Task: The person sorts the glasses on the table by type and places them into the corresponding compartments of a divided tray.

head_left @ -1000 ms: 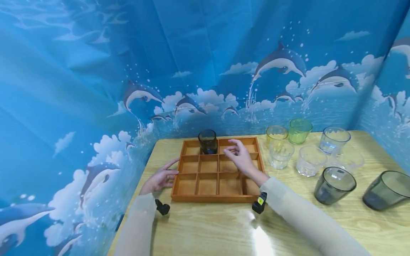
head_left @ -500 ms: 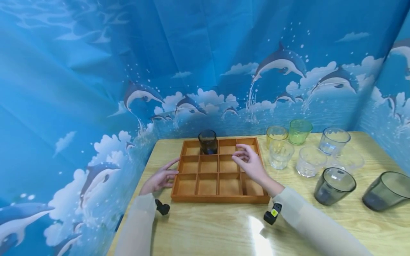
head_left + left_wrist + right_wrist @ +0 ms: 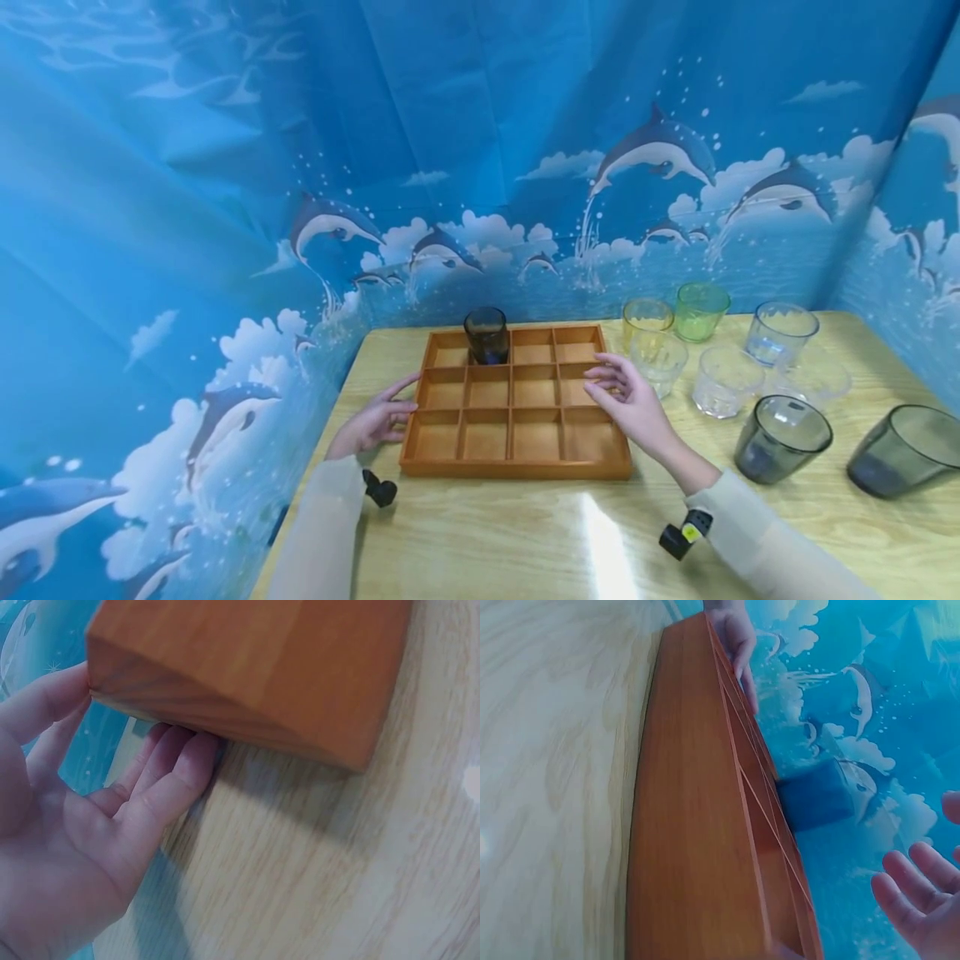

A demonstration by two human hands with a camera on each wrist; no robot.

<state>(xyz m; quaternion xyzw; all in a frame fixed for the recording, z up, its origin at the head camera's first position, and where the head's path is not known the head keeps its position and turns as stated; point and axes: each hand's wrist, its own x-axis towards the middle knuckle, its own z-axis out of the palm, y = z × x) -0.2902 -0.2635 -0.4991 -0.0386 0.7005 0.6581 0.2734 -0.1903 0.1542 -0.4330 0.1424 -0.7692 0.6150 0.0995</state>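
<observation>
A brown wooden tray (image 3: 517, 470) divided into several square compartments lies on the table. In its back row, second compartment from the left, a dark tinted glass (image 3: 487, 335) stands upright. My left hand (image 3: 372, 421) rests against the tray's left side, fingers spread; the left wrist view shows fingertips (image 3: 196, 754) at the lower edge of its wall. My right hand (image 3: 633, 404) is over the tray's right edge with fingers loosely bent and nothing between them. In the right wrist view its fingers (image 3: 904, 889) appear apart from the tray.
Right of the tray stand a yellow glass (image 3: 637, 315), a green glass (image 3: 701, 312), several clear glasses (image 3: 723, 383) and two grey tinted glasses (image 3: 783, 442). A blue dolphin-print curtain (image 3: 480, 167) hangs behind the wooden table (image 3: 510, 533).
My right hand has moved right and toward me, from above the back compartments to the tray's right edge. The left hand, tray and dark glass have stayed in place.
</observation>
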